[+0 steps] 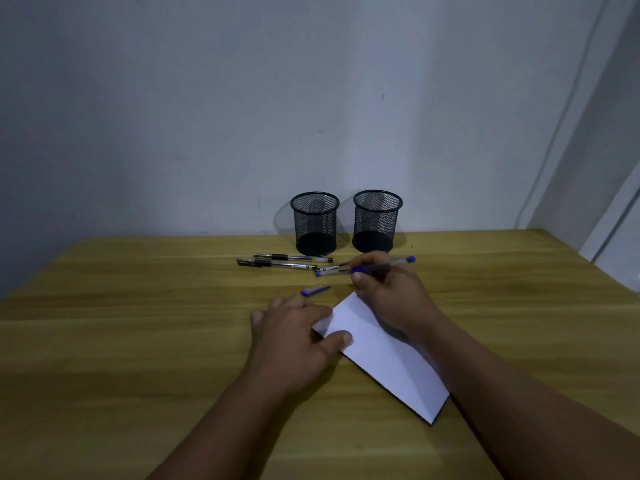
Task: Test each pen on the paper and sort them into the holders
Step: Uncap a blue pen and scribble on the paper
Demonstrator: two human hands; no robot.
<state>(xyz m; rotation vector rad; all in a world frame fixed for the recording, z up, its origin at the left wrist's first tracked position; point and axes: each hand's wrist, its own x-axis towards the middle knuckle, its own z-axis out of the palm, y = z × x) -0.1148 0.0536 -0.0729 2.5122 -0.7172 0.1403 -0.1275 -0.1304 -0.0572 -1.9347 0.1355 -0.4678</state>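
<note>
A white sheet of paper (388,355) lies at an angle on the wooden table (138,341). My left hand (294,337) rests flat on the paper's left corner, thumb on the sheet. My right hand (388,289) grips a blue pen (384,266) above the paper's far corner, its blue end pointing right. Another pen with a blue end (329,270) lies just left of that hand. A blue pen cap (314,290) lies near my left fingertips. Two black pens (277,263) lie side by side in front of two empty black mesh holders (315,223) (376,220).
The holders stand at the table's far edge against a pale wall. The table's right edge runs diagonally at the far right, beside a white door frame (616,220).
</note>
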